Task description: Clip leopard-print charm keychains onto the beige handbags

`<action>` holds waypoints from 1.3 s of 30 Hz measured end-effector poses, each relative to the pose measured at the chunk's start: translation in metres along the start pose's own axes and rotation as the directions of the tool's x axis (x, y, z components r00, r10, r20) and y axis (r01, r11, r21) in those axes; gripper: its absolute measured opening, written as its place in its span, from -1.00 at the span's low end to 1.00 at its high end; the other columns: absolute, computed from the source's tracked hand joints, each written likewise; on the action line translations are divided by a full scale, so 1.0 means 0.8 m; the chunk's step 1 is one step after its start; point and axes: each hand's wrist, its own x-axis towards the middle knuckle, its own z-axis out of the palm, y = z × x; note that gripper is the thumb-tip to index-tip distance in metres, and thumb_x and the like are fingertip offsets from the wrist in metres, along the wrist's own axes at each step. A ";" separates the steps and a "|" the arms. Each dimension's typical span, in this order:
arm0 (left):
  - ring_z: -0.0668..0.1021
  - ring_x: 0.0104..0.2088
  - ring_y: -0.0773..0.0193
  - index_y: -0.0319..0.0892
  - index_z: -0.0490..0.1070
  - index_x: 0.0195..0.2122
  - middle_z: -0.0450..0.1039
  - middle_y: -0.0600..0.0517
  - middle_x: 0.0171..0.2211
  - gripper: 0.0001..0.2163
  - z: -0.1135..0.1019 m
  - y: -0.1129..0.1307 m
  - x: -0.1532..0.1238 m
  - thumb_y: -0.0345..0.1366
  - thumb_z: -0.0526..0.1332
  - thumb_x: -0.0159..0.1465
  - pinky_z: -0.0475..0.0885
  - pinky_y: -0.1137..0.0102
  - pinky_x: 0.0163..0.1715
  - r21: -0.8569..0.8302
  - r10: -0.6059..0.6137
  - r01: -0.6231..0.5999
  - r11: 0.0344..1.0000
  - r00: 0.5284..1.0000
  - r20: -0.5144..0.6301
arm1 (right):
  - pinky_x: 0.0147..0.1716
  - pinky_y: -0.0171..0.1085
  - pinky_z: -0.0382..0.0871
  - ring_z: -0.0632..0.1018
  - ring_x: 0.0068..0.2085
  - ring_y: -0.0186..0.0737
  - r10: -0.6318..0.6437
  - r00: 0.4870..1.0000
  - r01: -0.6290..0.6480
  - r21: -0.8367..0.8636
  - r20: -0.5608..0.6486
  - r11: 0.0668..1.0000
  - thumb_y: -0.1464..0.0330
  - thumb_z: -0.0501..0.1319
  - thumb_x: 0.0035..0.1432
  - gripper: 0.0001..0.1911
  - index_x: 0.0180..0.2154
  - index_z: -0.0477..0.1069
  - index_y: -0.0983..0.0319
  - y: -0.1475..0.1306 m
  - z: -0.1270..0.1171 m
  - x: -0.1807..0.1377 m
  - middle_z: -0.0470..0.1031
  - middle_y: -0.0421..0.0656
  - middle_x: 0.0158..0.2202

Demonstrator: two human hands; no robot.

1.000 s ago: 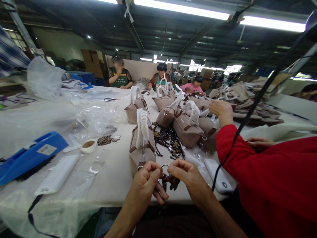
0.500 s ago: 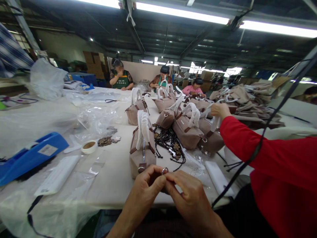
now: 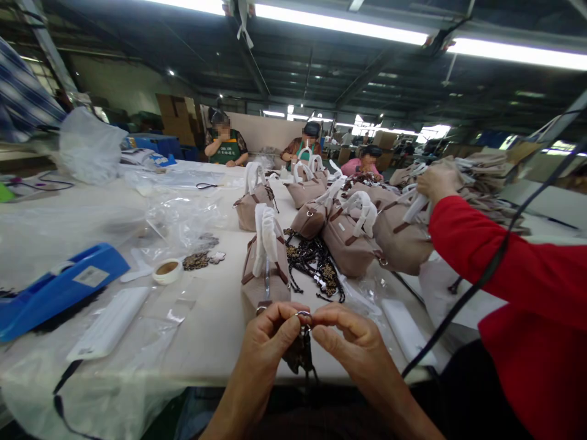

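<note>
Since half a second ago, a co-worker's red sleeve (image 3: 472, 247) is reaching farther toward two o'clock, and the dark charm (image 3: 298, 355) is coming into view, hanging at six o'clock below the metal ring (image 3: 303, 314). Our left hand (image 3: 269, 342) is pinching that ring; our right hand (image 3: 358, 342) is meeting its three o'clock side, though we cannot tell whether it is gripping. A beige handbag (image 3: 261, 287) is standing on the tabletop (image 3: 211, 342) at eleven o'clock, just beyond our fingers.
</note>
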 end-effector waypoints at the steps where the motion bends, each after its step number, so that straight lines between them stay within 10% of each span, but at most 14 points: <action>1: 0.50 -0.36 0.29 -0.20 0.46 -0.46 0.49 -0.04 -0.23 -0.74 0.001 0.000 -0.001 -0.08 0.29 0.16 0.42 0.48 -0.43 0.026 0.047 -0.046 0.999 0.999 -0.021 | -0.20 -0.24 0.38 0.52 -0.22 -0.14 0.021 1.000 -0.021 0.065 0.008 0.998 0.24 0.32 0.10 -0.86 -0.33 0.58 0.15 0.003 0.004 -0.002 0.55 -0.14 -0.30; 11: 0.52 -0.16 0.11 -0.06 0.50 -0.28 0.52 -0.01 -0.25 -0.86 -0.055 0.040 0.006 -0.20 0.17 0.26 0.40 0.26 -0.08 0.744 0.569 -0.313 0.590 0.815 -0.109 | -0.23 -0.25 0.40 0.54 -0.27 -0.20 0.220 0.975 -0.178 0.557 -0.008 0.811 0.12 0.26 0.15 -0.72 -0.34 0.36 0.20 0.014 0.032 0.006 0.53 -0.14 -0.31; 16: 0.53 -0.25 0.16 -0.12 0.47 -0.16 0.51 -0.03 -0.24 -0.78 -0.080 0.046 0.064 -0.19 0.16 0.23 0.42 0.30 -0.23 0.819 0.407 -0.282 0.500 0.911 0.065 | -0.56 -0.38 0.33 0.46 -0.55 -0.34 0.295 0.954 -0.269 0.563 0.047 0.782 0.07 0.29 0.08 -0.64 -0.40 0.30 0.22 0.021 0.056 0.041 0.45 -0.24 -0.50; 21: 0.52 -0.29 0.19 -0.11 0.52 -0.23 0.51 0.00 -0.32 -0.82 -0.066 0.064 0.101 -0.25 0.17 0.20 0.40 0.31 -0.21 0.804 0.375 -0.377 0.459 0.903 0.209 | -0.57 -0.41 0.28 0.38 -0.58 -0.41 0.334 0.942 -0.264 0.560 -0.024 0.785 0.13 0.37 -0.04 -0.64 -0.48 0.33 0.25 0.041 0.082 0.075 0.40 -0.28 -0.57; 29: 0.49 -0.35 0.25 -0.15 0.40 -0.21 0.45 0.05 -0.31 -0.79 -0.110 0.079 0.125 -0.20 0.21 0.16 0.39 0.41 -0.37 0.794 0.370 -0.270 0.545 0.927 0.061 | -0.59 -0.44 0.25 0.39 -0.58 -0.43 0.386 0.922 -0.290 0.628 -0.018 0.722 0.11 0.37 -0.03 -0.63 -0.43 0.34 0.25 0.070 0.036 0.073 0.43 -0.28 -0.55; 35: 0.46 -0.39 0.30 -0.17 0.48 -0.35 0.45 0.07 -0.38 -0.85 -0.122 0.086 0.155 -0.23 0.18 0.18 0.37 0.44 -0.36 0.677 0.039 -0.363 0.641 0.895 0.444 | -0.61 -0.44 0.20 0.39 -0.63 -0.42 0.395 0.820 -0.553 0.395 0.415 0.734 0.14 0.37 -0.04 -0.65 -0.48 0.36 0.26 0.079 0.049 0.020 0.47 -0.23 -0.60; 39: 0.43 -0.43 0.32 -0.21 0.46 -0.34 0.43 0.10 -0.44 -0.83 -0.110 0.085 0.172 -0.21 0.27 0.12 0.35 0.46 -0.41 0.678 -0.011 -0.331 0.656 0.895 0.447 | -0.56 -0.44 0.20 0.43 -0.55 -0.39 0.370 0.719 -0.593 0.243 0.588 0.767 0.16 0.43 -0.17 -0.66 -0.50 0.45 0.29 0.077 0.101 0.003 0.51 -0.21 -0.57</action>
